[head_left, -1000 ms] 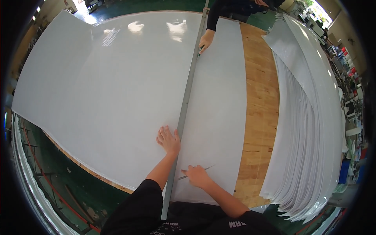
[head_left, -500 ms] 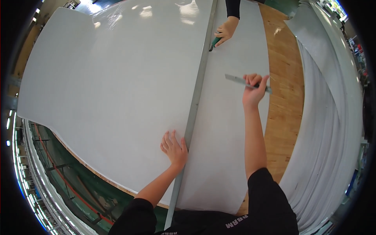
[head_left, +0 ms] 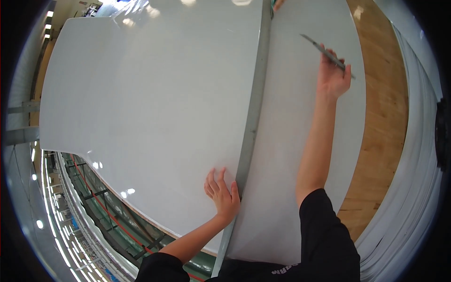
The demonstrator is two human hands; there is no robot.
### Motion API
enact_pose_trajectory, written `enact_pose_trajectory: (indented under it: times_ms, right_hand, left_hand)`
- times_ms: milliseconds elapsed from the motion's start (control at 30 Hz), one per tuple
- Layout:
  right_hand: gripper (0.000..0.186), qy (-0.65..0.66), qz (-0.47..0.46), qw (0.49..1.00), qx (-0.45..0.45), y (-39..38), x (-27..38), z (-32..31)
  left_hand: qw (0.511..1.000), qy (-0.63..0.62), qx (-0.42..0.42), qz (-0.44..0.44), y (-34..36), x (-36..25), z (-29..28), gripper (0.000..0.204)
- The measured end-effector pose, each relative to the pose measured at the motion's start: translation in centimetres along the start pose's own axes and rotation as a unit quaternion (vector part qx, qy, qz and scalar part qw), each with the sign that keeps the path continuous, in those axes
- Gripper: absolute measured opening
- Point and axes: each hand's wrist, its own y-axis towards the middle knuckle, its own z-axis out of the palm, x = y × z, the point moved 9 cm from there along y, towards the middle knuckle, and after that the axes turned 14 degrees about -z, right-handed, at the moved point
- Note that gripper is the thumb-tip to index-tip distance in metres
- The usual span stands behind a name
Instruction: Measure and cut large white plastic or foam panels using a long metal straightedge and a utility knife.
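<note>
Slim grey tool (head_left: 317,45), its pointed end aimed toward the upper left, sits in the person's right hand (head_left: 334,79) in the head view, over the white sheet to the right of the long grey straightedge (head_left: 249,136). The fingers and thumb are closed around its rear part, leaving the front length bare; whether the tip touches anything cannot be told. The right forearm reaches up from a black sleeve (head_left: 326,230). The left hand (head_left: 224,199) lies palm down on the white sheet (head_left: 155,98), fingers a little spread and gripping nothing, its thumb side against the left edge of the straightedge. That bar runs from the upper edge of the view down to the person's body, slanting slightly leftward as it nears, with white sheet on both sides of it. At the upper edge, just right of the bar, part of another person's hand (head_left: 278,3) shows beside a small green thing (head_left: 273,3), mostly cut off. Right of the sheet comes a band of bare wooden tabletop (head_left: 384,122), then more white sheets (head_left: 399,235) piled along the far right. At lower left, past the table's edge, a red line (head_left: 107,212) stretches diagonally over green floor.
</note>
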Motion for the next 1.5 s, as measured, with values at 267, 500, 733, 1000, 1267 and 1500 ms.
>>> enact_pose_trajectory:
  times_ms: [267,500,733,1000,1267,1500]
  right_hand:
    - [0.017,-0.181,-0.083,0.976,0.084,0.7,-0.6,1.3]
    - [0.047,-0.192,-0.05,0.98,0.008,3.6,-8.2,5.1]
    - [0.056,-0.269,-0.111,0.953,0.088,3.9,-12.9,5.9]
    - [0.054,-0.28,-0.086,0.952,0.094,2.8,-14.4,5.1]
    - [0.051,-0.248,-0.136,0.954,0.095,-1.7,-11.5,4.1]
    - [0.053,-0.287,-0.126,0.943,0.109,-9.3,-7.3,3.6]
  left_hand:
    - [1.0,0.002,-0.002,0.005,0.2,-0.3,0.4,0.048]
    - [1.0,-0.005,0.002,0.005,0.4,-0.1,0.4,0.049]
    - [1.0,0.006,0.026,0.006,0.4,0.0,1.0,0.049]
    - [1.0,0.011,0.028,0.003,0.7,0.1,0.9,0.048]
    - [1.0,0.015,0.01,0.013,0.2,0.0,0.7,0.046]
    - [1.0,-0.003,-0.014,0.012,0.0,0.7,0.7,0.044]
